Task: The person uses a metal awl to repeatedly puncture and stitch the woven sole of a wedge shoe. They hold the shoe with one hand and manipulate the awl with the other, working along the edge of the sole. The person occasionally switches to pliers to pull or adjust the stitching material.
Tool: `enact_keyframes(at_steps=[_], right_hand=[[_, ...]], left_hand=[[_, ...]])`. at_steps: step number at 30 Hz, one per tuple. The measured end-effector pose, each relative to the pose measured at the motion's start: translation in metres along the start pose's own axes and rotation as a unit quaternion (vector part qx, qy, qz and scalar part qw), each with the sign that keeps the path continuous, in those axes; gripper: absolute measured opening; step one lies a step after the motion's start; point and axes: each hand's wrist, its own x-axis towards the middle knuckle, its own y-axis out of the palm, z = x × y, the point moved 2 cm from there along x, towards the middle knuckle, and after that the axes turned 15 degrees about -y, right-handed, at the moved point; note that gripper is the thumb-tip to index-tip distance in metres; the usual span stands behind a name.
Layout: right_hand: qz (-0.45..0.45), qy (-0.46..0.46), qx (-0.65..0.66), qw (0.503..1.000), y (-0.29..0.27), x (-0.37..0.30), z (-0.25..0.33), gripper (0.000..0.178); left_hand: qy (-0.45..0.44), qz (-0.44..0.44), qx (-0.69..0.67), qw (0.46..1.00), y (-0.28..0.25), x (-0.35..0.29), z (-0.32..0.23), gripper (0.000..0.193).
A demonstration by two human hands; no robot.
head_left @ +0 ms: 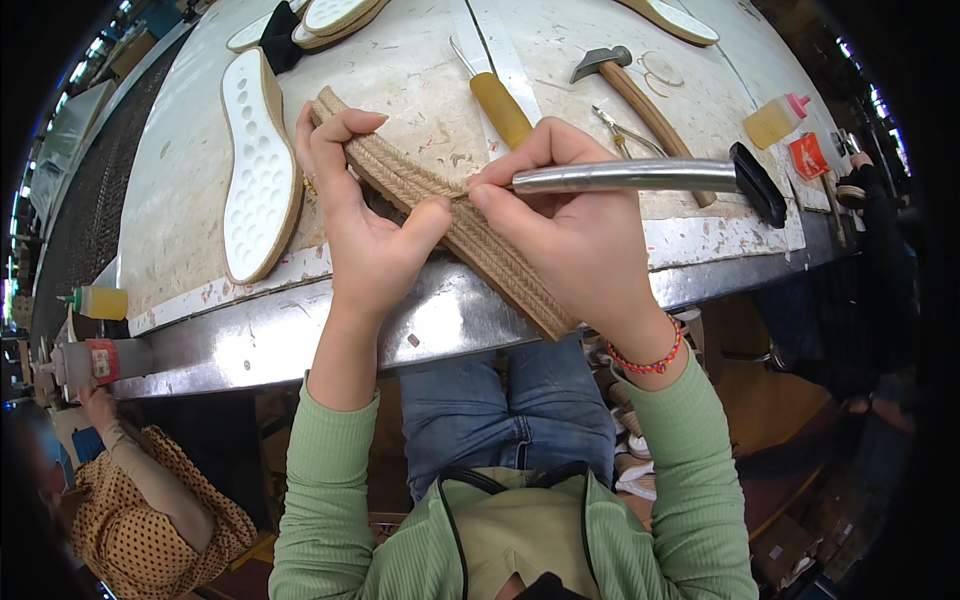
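Observation:
My left hand [365, 225] is closed around a tan sole with a braided, rope-like edge [500, 262], its thumb pressing on the braid. The sole runs slantwise from the upper left toward the table's front edge. My right hand [575, 215] grips a tool with a thick silver metal shaft [630, 176] and a flat black end piece [759, 186] pointing right. Its thumb and forefinger pinch together at the braid, close to my left thumb. What lies between those fingertips is too small to make out.
Left of my hands lies a sole with a white dimpled face [262, 165]. Beyond are a yellow-handled tool [500, 108], a hammer [645, 105] and pliers [625, 130]. Bottles of yellow liquid [776, 120] [100, 302] stand at both sides. A person [160, 500] is at lower left.

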Motion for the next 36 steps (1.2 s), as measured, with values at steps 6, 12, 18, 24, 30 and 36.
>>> enact_keyframes(at_steps=[6,12,18,24,30,36], right_hand=[[-0.014,0.012,0.027,0.999,-0.006,0.014,-0.008,0.023],[-0.029,0.072,0.141,0.987,-0.009,0.013,-0.015,0.027],[-0.028,0.122,0.195,0.973,-0.013,0.013,-0.015,0.028],[-0.028,0.1,0.17,0.98,-0.01,0.016,-0.019,0.027],[0.016,-0.005,0.046,0.999,-0.004,0.014,-0.012,0.022],[0.015,-0.02,0.041,0.999,-0.005,0.012,-0.01,0.019]], left_hand=[[0.014,0.002,0.007,1.0,-0.001,0.001,0.0,0.059],[0.009,0.01,-0.001,1.0,-0.001,0.0,0.0,0.061],[-0.011,0.01,0.0,1.0,-0.001,-0.001,0.001,0.064],[-0.021,0.001,-0.012,1.0,0.001,-0.001,0.0,0.065],[-0.003,-0.009,0.023,1.0,0.001,-0.001,-0.001,0.064],[-0.002,0.002,0.018,1.0,-0.001,-0.003,0.0,0.065]])
